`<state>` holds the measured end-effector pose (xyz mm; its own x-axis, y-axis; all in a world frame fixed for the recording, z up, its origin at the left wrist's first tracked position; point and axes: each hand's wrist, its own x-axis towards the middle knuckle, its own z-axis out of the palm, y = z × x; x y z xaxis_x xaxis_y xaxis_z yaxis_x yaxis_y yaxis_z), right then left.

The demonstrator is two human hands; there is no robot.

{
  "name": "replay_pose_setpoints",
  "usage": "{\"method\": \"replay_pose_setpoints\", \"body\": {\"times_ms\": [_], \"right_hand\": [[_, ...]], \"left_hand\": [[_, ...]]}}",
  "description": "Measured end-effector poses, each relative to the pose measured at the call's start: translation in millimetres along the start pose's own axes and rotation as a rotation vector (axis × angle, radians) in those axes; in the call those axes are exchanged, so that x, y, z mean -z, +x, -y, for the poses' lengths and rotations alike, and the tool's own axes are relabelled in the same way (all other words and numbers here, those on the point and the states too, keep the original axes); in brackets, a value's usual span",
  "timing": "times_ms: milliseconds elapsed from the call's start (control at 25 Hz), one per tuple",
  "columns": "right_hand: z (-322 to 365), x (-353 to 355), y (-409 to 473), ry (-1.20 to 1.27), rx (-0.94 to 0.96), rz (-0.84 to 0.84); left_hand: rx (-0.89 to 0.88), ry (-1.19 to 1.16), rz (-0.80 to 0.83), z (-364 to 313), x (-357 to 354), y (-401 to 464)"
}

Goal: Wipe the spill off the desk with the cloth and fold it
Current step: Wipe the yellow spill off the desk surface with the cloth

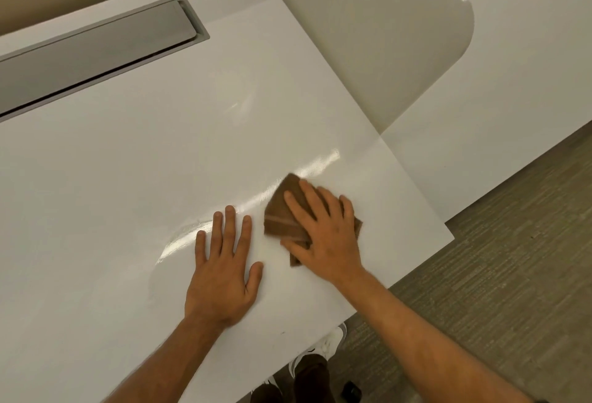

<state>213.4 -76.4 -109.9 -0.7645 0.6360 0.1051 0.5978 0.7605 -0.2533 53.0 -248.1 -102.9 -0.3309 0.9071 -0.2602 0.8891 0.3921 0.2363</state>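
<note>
A brown cloth (282, 210), folded into a small pad, lies on the white desk (112, 178) near its right front corner. My right hand (323, 236) presses flat on top of the cloth with fingers spread, covering most of it. My left hand (224, 271) rests palm down on the bare desk just left of the cloth, fingers apart, holding nothing. A shiny wet smear (179, 242) runs in an arc from beside my left hand up past the cloth towards the far right (323, 160).
A grey recessed cable tray with a lid (96, 47) sits at the far left of the desk. A second white desk (496, 98) adjoins on the right. The desk's front edge and carpet floor (512, 258) lie close to my right hand. My shoes (320, 354) show below.
</note>
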Motion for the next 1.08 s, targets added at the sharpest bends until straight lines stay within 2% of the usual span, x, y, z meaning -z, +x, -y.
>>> {"method": "replay_pose_setpoints", "body": {"times_ms": [120,160,320,400,480,760,960,1080], "right_hand": [[-23.4,7.1,-51.2,-0.017,0.090,0.030],[-34.9,11.1,-56.5,-0.032,0.024,0.041],[-45.6,20.3,-9.6,-0.124,-0.511,-0.063],[-35.4,19.3,37.8,-0.167,-0.608,-0.072],[-28.0,15.2,81.5,-0.150,-0.608,-0.016],[-13.1,2.4,183.0,0.025,-0.468,0.085],[23.2,-4.3,175.3,0.077,-0.046,0.181],[49.7,-17.5,145.0,-0.019,0.195,0.191]], "left_hand": [[-0.001,-0.005,0.000,0.7,0.4,0.6],[0.000,-0.003,-0.002,1.0,0.0,0.3],[-0.005,-0.032,-0.019,0.6,-2.4,-0.7],[-0.011,-0.046,-0.023,0.9,-2.1,0.3],[-0.014,-0.048,-0.019,1.3,-1.6,0.2],[-0.003,-0.013,-0.009,1.8,-4.5,0.5],[-0.001,-0.009,0.003,1.3,-3.7,0.1],[0.010,-0.013,0.006,1.2,-2.0,0.8]]}}
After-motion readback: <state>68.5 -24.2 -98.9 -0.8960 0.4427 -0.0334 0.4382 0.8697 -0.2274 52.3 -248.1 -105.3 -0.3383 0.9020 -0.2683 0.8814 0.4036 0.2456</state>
